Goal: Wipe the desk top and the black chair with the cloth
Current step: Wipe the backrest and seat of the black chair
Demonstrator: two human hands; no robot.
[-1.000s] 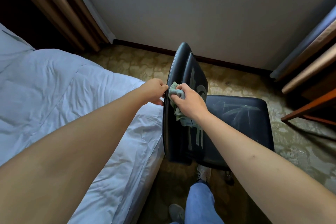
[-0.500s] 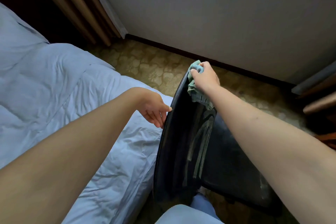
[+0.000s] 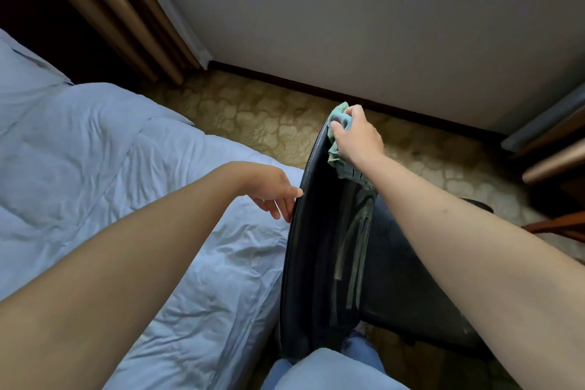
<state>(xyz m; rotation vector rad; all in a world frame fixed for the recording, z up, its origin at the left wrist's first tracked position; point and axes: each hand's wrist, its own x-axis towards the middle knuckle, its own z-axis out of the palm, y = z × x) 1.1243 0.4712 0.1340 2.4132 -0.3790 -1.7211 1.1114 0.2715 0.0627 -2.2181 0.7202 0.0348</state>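
The right hand grips the soft green cloth bunched on the black chair backrest top. The left hand, fingers relaxed, touches its stiff edge, probably a good steadying place.

the floor is carpet, tan and olive with a pale flower pattern, running from the dark baseboard along the grey wall down past the bed. the black chair stands on it, close beside the bed, which fills the left side under rumpled pale blue bedding. folds of brown curtain hang down to the floor at the upper left corner. dark wooden furniture stands on the carpet at the right edge.
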